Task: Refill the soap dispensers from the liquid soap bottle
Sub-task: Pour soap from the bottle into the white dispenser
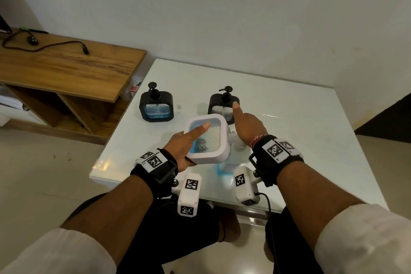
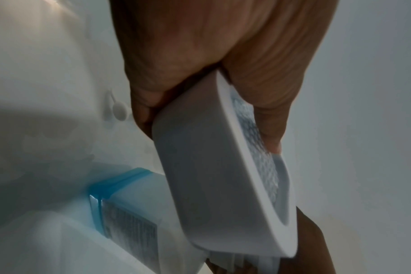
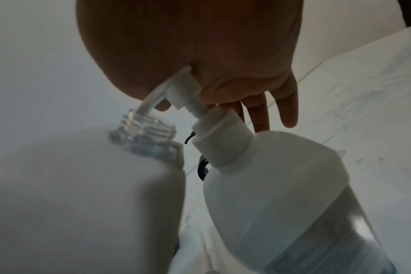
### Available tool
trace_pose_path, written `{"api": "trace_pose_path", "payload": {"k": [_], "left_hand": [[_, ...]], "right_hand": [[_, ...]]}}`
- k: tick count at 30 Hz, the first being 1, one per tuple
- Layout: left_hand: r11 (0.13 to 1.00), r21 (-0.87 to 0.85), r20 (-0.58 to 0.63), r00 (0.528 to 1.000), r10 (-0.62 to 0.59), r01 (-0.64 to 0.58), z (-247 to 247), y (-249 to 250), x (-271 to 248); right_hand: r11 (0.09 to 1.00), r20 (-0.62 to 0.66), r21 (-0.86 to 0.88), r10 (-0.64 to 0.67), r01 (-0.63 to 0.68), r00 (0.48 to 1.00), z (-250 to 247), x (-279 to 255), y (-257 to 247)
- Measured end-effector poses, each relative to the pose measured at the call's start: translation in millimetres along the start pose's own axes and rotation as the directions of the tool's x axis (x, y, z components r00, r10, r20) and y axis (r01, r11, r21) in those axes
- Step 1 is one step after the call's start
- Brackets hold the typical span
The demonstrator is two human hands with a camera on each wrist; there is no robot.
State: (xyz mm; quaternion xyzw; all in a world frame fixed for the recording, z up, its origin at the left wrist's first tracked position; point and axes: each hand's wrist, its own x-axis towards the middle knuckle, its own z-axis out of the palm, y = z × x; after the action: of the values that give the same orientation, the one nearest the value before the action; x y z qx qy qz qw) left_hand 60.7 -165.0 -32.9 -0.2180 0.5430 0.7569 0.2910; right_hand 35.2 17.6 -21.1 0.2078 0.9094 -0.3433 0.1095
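My left hand (image 1: pixel 184 142) grips a white square soap dispenser (image 1: pixel 208 140) and holds it tilted above the table, thumb across its clear window. Its pump is off and its threaded neck (image 3: pixel 148 128) is bare. The liquid soap bottle (image 3: pixel 282 185), white with blue liquid at its base (image 2: pixel 106 187), stands just right of it. My right hand (image 1: pixel 246 127) presses its palm on the bottle's pump head (image 3: pixel 183 87), fingers (image 3: pixel 286 111) straight. The pump's spout reaches into the open neck. Two black dispensers (image 1: pixel 156 105) (image 1: pixel 223 104) stand upright farther back with pumps on.
The white glass table (image 1: pixel 300 140) meets a wall at the back. Its near edge is just above my knees. A wooden shelf unit (image 1: pixel 66 66) with a black cable on top stands to the left, beside the table.
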Motion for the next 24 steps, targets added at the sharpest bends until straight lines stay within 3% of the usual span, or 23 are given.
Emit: {"api": "trace_pose_path", "payload": {"k": [9, 15, 20, 24], "left_hand": [[1.0, 0.001, 0.004, 1.0, -0.008, 0.008, -1.5, -1.3, 5.0], [1.0, -0.005, 0.013, 1.0, 0.002, -0.002, -1.8, -1.4, 6.1], [1.0, -0.002, 0.008, 1.0, -0.009, 0.009, -1.8, -2.7, 7.9], [1.0, 0.0, 0.02, 1.0, -0.017, 0.017, 0.0, -6.4, 6.2]], "right_hand": [[0.992, 0.006, -0.122, 0.035, -0.034, 0.999, 2.0, -2.0, -2.9], [0.999, 0.003, -0.036, -0.02, 0.02, 1.0, -1.0, 0.6, -6.7], [0.996, 0.032, -0.06, 0.064, -0.062, 0.997, 1.9, -3.3, -4.5], [0.998, 0.024, -0.051, 0.04, -0.039, 0.999, 1.9, -3.0, 0.0]]}}
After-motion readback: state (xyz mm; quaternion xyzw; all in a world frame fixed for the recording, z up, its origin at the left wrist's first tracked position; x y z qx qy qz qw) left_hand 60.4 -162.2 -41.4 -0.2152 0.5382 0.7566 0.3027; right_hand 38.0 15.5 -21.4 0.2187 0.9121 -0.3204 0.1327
